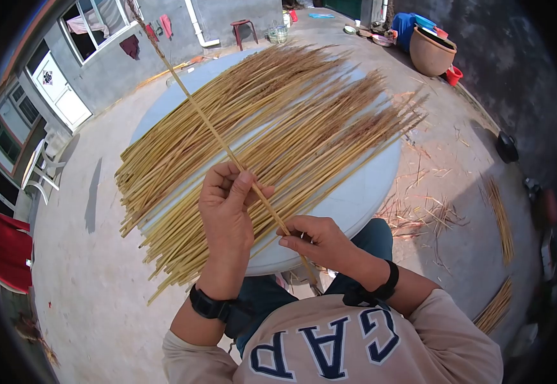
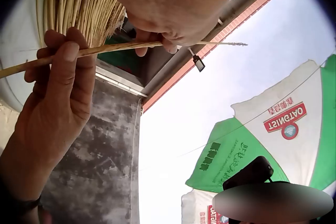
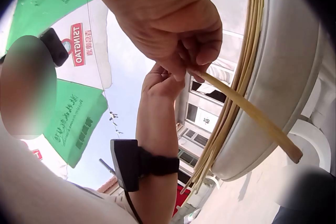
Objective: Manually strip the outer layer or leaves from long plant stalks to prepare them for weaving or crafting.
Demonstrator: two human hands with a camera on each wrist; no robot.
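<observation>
A long dry stalk (image 1: 211,125) slants across the head view, its feathery tip at the upper left and its thick end near the lap. My left hand (image 1: 228,208) pinches it around the middle between thumb and fingers. Closer to the thick end, my right hand (image 1: 320,242) grips the same stalk. In the right wrist view the cut end of the stalk (image 3: 262,119) sticks out past the right hand (image 3: 178,35). Beneath both hands, two groups of stalks (image 1: 182,137) lie on the pale blue table (image 1: 371,185), brown seed heads toward the upper right.
Stalk scraps (image 1: 419,214) litter the ground right of the table, with small bundles (image 1: 499,221) farther right. A large clay pot (image 1: 431,54), a red stool (image 1: 244,31) and a white chair (image 1: 41,168) stand around the yard. A green and white umbrella (image 2: 226,150) is overhead.
</observation>
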